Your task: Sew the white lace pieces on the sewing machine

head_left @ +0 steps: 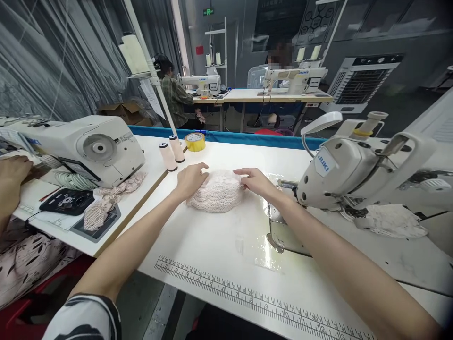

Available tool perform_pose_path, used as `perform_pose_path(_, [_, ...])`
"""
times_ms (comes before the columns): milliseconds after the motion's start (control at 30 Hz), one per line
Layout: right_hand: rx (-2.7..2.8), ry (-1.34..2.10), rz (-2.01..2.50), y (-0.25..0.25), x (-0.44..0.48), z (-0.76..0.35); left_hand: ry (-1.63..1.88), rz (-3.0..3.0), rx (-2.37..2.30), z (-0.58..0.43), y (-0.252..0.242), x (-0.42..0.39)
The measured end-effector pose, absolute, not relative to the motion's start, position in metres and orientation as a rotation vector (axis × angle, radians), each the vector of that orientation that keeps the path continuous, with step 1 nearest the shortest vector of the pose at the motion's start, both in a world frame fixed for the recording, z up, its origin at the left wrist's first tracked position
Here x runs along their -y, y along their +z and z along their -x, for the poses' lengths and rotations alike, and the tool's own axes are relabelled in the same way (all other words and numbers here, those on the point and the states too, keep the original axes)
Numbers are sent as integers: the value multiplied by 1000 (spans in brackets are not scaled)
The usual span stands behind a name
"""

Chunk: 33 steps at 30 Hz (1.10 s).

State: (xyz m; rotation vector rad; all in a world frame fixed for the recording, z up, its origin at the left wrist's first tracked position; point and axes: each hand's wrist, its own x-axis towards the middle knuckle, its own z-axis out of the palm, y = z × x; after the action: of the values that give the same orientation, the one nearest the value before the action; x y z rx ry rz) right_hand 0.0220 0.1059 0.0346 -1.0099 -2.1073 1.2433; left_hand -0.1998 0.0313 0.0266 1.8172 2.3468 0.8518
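Observation:
A pale pink, scalloped lace piece [217, 192] lies on the white sewing table [212, 241], its layered rows curving towards the front edge. At its upper left edge is my left hand [191, 180], index finger stretched away from the thumb, fingertips touching the lace. My right hand [257, 182] is at the upper right edge, its index finger reaching over the lace and the other fingers bent lower at the side. Both hands look open, resting against the lace. Right of it are a metal needle plate [288, 231] and a white sewing machine [329, 165].
Two thread cones [167, 157] and yellow tape [195, 142] stand behind my left hand. A printed ruler [233, 293] runs along the front edge. At left, a co-worker's hand [16, 170] is beside another machine [102, 148]. White lace [394, 221] lies under the right machine.

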Motion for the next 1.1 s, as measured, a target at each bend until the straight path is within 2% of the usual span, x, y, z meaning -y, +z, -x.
perform_pose_path(200, [2152, 1074, 957, 25, -70, -64, 839, -2159, -2267, 176, 39, -9])
perform_pose_path(267, [2191, 1024, 932, 25, -46, -93, 826, -2462, -1970, 167, 36, -1])
perform_pose_path(367, [2399, 855, 835, 26, -10, -142, 544, -2881, -1651, 159, 18, 11])
perform_pose_path(467, [2440, 730, 791, 27, 16, -185, 555, -2990, -1615, 157, 1, 19])
perform_pose_path(600, [2361, 670, 856, 25, 20, -201, 567, -3069, -1598, 157, 5, 29])
perform_pose_path(667, [2288, 744, 837, 23, 4, -181, 514, -3096, -1623, 159, 11, 32])
perform_pose_path(800, [1989, 1143, 787, 23, -53, -93, 444, -3027, -1820, 164, 12, 30])
perform_pose_path(967, [1946, 1296, 765, 24, -127, 8, 618, -2909, -1942, 168, 4, 26])
perform_pose_path(1100, [2010, 1424, 691, 18, -139, 31, 625, -2877, -1984, 169, 1, 25])
